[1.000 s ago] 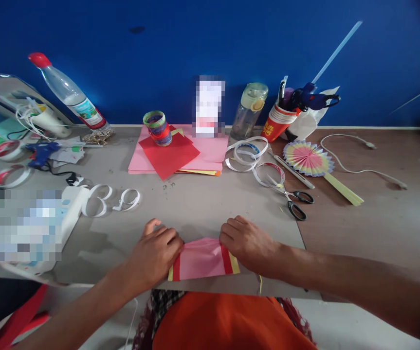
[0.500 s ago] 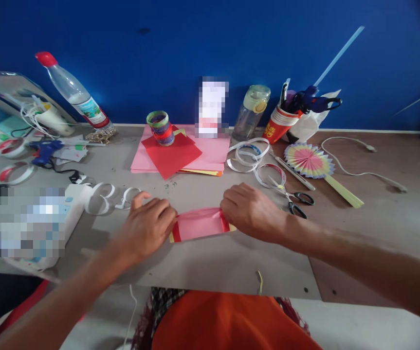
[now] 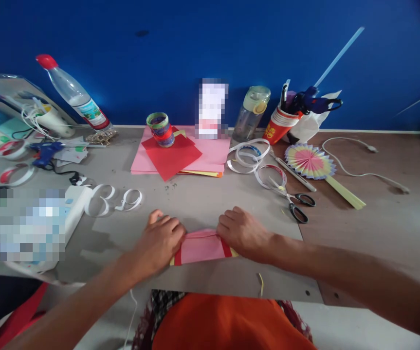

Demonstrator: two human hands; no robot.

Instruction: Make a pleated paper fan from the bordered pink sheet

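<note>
A pink paper sheet point(image 3: 203, 248) with red and yellow bands at its two ends lies between my hands near the table's front edge. My left hand point(image 3: 164, 240) has its fingers curled over the paper's far left corner. At the far right corner my right hand point(image 3: 241, 233) grips it in the same way. A raised fold runs along the far edge between the two hands. My fingertips are hidden behind the knuckles and the paper.
Scissors point(image 3: 293, 198), tape rolls point(image 3: 271, 177) and a pleated paper fan point(image 3: 310, 161) lie to the right. Behind stand a small wrapped cup point(image 3: 161, 131) on red and pink paper, a clear bottle point(image 3: 250, 114) and a red paper cup point(image 3: 282, 125). A tall bottle point(image 3: 80, 99) leans at left.
Both hands have moved with the pink paper toward the table's front edge. The hands now sit slightly closer together. Other things stay where they were.
</note>
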